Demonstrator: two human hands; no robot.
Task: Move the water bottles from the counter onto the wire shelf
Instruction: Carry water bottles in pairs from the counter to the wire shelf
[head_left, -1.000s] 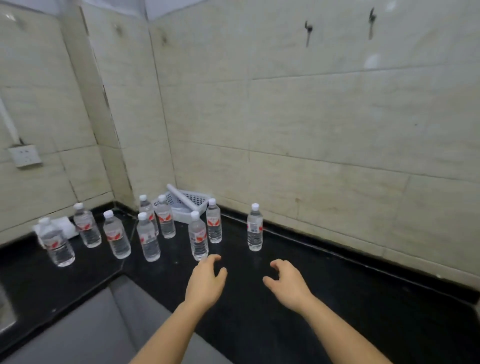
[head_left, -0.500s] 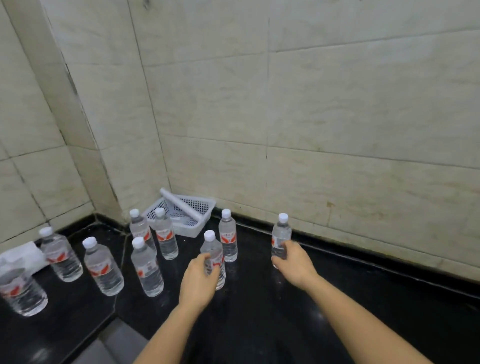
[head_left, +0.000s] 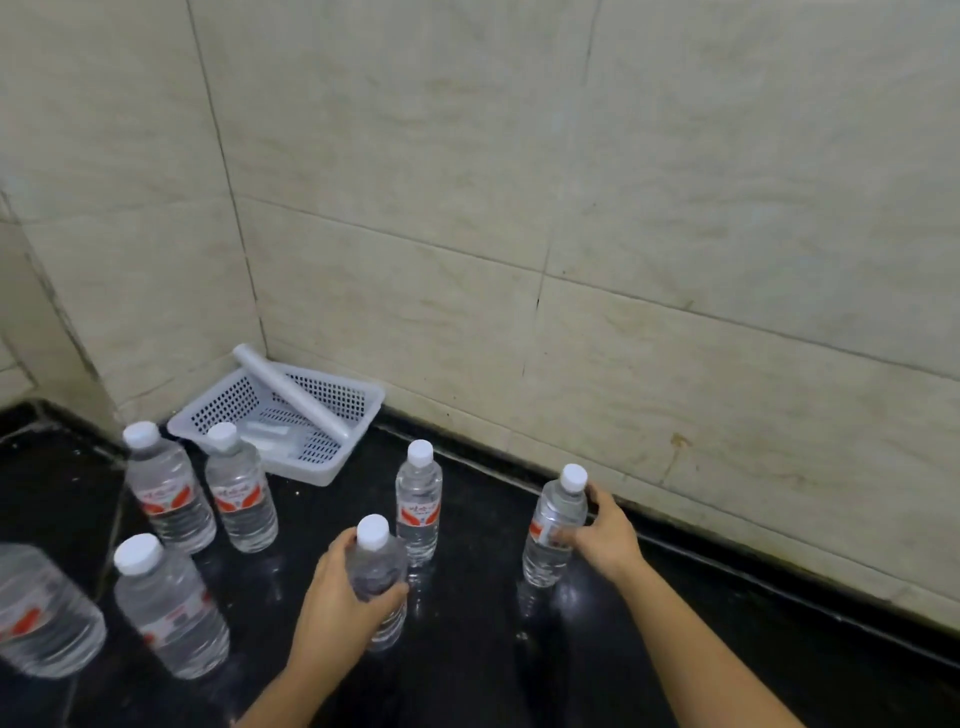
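Head view: we have our left hand wrapped around the near water bottle, fingers closed over its label. Our right hand is closed on the right-hand water bottle at mid-body. Both bottles stand upright on the black counter. A third bottle stands just behind the near one. Four more bottles stand at left, near the white perforated basket in the corner.

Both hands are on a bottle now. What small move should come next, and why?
Probably lift both straight up. The left hand wraps one clear plastic white-capped water bottle, the right hand another; both bottles seem to stand on the black counter, with a third bottle close by.
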